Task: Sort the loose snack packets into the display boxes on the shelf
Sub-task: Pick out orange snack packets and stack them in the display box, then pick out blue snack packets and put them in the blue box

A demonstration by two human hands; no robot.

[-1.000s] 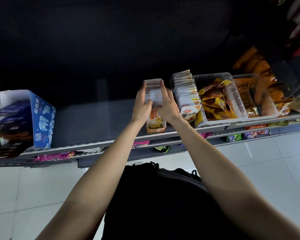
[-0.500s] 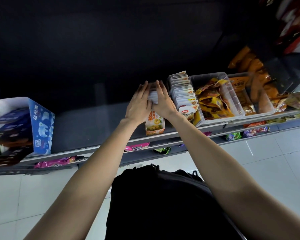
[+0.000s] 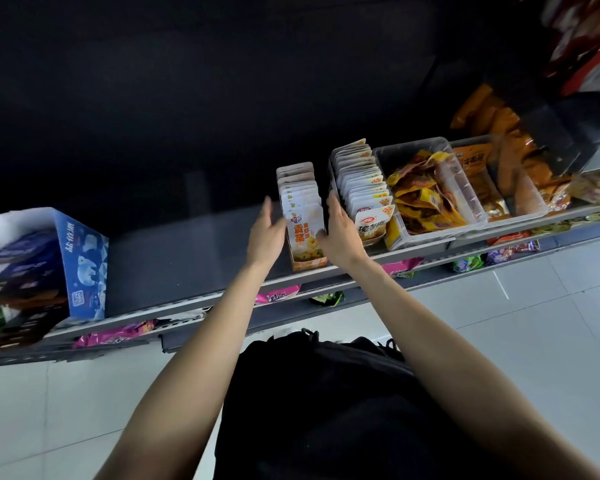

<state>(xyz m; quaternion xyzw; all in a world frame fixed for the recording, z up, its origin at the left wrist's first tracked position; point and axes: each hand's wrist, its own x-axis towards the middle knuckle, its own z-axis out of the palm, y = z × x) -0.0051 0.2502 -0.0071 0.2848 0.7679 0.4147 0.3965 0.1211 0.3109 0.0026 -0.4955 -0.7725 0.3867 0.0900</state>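
Head view, hands flanking packet box

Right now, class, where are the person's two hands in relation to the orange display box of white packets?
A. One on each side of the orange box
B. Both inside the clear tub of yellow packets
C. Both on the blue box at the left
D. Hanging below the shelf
A: the left hand and the right hand flank the orange display box, with the white packets standing between them.
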